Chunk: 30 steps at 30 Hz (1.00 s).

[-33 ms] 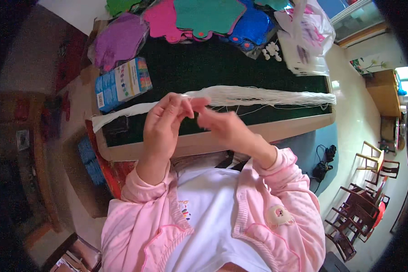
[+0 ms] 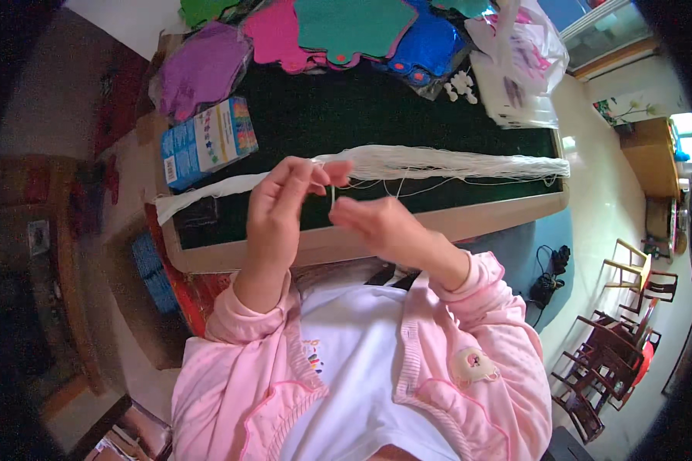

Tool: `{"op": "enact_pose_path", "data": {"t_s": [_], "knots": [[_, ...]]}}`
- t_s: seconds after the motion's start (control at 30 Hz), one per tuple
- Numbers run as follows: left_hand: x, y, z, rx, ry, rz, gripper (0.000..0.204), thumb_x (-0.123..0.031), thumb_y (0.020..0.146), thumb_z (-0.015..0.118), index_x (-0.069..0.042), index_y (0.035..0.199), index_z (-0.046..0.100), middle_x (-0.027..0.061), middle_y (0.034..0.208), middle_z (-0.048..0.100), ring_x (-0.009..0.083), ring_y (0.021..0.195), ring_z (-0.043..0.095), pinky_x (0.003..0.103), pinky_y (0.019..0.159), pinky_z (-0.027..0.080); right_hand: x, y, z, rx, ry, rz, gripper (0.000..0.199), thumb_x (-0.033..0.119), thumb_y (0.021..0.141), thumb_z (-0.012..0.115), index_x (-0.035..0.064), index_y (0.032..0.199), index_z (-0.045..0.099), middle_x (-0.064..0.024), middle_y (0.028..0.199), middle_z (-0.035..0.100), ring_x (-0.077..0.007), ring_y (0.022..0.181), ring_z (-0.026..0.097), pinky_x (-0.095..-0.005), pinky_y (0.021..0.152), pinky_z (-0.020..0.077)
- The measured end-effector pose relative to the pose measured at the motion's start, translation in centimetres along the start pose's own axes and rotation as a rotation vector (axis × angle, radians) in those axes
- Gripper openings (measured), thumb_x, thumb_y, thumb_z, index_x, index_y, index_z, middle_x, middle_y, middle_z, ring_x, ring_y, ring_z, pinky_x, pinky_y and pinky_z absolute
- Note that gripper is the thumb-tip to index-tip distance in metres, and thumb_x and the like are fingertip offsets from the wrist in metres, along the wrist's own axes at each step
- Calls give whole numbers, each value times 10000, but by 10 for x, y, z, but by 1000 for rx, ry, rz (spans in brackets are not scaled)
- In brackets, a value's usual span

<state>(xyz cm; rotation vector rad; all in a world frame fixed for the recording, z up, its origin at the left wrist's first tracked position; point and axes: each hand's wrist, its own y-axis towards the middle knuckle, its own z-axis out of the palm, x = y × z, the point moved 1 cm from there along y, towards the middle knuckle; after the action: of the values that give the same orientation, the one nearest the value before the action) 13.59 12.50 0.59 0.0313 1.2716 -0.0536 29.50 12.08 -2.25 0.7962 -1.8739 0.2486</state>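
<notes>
A short white thread runs upright between my hands. My left hand pinches its upper part, with the thumb and index finger together and other fingertips pointing right. Below and to the right, my right hand is closed with its fingertips on the thread's lower end. Behind both hands a long hank of white thread stretches across the dark green tabletop. It is spread wide in the middle and bunched narrow at both ends. A few loose strands hang from its near side.
A blue box stands at the left. Along the far side lie purple, pink, teal and blue shaped sheets in clear bags. White plastic bags and small white pieces lie far right. A tan rim borders the near edge.
My right hand has moved slightly down and left, away from the left fingers. The thread now shows straight between the hands. My left hand has barely shifted.
</notes>
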Motion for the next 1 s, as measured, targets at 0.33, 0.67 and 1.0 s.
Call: {"op": "enact_pose_path", "data": {"t_s": [0.33, 0.67, 1.0], "knots": [[13, -27, -24, 309, 175, -238, 231, -182, 932, 471, 18, 908, 583, 69, 832, 619, 112, 729, 555, 243, 724, 451, 12, 16, -8, -150, -279, -186, 124, 6, 765, 548, 38, 877, 506, -134, 715, 568, -308, 608, 577, -370, 501, 435], [10, -35, -35, 333, 212, -192, 208, -122, 933, 452, 22, 997, 589, 78, 854, 619, 150, 858, 580, 270, 833, 425, 25, 7, 5, -158, -99, -60, 130, -21, 729, 548, 32, 831, 487, -109, 666, 553, -310, 581, 564, -349, 498, 435], [29, -27, -13, 183, 729, 79, 201, -134, 931, 443, -13, 871, 592, 91, 867, 634, 171, 822, 590, 286, 766, 447, 3, 1, -19, -242, -267, -188, 133, 18, 707, 566, 40, 836, 541, -97, 724, 558, -284, 637, 573, -350, 528, 453]]}}
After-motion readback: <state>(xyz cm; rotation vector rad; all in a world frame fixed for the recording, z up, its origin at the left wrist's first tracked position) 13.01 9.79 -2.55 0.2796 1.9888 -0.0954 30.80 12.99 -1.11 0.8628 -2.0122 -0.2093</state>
